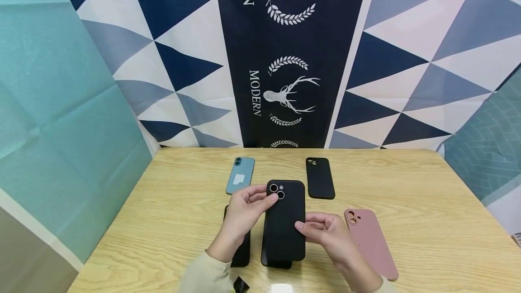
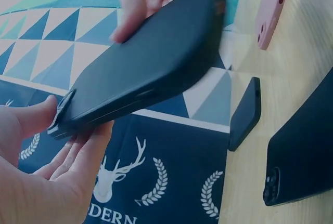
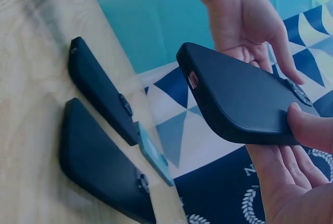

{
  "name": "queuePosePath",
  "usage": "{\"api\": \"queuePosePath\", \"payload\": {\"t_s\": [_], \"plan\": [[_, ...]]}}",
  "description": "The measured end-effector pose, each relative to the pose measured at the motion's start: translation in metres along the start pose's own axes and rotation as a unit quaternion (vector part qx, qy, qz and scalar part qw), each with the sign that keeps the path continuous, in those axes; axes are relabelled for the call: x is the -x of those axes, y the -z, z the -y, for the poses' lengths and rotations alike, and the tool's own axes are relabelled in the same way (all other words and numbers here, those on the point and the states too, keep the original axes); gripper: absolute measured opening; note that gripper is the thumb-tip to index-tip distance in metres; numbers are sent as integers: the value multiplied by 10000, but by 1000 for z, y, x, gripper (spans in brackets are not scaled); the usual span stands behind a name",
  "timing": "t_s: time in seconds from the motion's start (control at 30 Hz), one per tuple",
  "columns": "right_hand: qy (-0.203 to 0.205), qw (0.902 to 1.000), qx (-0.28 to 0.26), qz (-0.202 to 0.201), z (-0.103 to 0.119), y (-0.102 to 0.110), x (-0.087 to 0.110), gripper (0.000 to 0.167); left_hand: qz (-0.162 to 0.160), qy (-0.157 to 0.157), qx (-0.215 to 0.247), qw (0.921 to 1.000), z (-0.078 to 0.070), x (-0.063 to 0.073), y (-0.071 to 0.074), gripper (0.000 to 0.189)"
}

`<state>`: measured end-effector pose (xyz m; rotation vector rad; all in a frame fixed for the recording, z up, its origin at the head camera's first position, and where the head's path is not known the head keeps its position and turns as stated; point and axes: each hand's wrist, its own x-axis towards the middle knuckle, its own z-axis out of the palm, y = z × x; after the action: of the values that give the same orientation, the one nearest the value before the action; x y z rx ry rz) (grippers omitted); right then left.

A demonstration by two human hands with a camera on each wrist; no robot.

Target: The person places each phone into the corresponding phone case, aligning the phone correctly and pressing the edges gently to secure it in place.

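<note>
A phone in a black case (image 1: 286, 227) is held up over the table, its back and camera lenses facing me. My left hand (image 1: 244, 214) pinches its upper left corner, thumb beside the lenses. With thumb and fingers, my right hand (image 1: 327, 234) grips the opposite long edge lower down. In the right wrist view the held phone (image 3: 239, 96) shows a port opening in its bottom end. Below it, mostly hidden in the head view, lies a second black phone (image 3: 104, 167). Another black phone (image 1: 243, 252) lies beside my left wrist, partly covered by it.
At the back of the wooden table (image 1: 415, 193) lie a blue phone (image 1: 246, 168) with a white patch and a black phone case (image 1: 320, 180). A pink phone case (image 1: 372, 243) lies right of my right hand. Patterned cloth (image 1: 285, 40) hangs behind the table.
</note>
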<state>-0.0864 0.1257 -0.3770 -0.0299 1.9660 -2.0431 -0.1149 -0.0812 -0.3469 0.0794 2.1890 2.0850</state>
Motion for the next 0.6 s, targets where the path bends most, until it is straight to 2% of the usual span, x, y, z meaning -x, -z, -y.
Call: {"api": "queuePosePath", "payload": {"t_s": [0.33,0.6], "plan": [[59,9997,-169,-165,13,5,-5,35,543,16,46,9985,4,7,-6,45],[2,9993,-117,-364,14,5,-4,36,517,253,236,9981,16,14,-15,35]]}}
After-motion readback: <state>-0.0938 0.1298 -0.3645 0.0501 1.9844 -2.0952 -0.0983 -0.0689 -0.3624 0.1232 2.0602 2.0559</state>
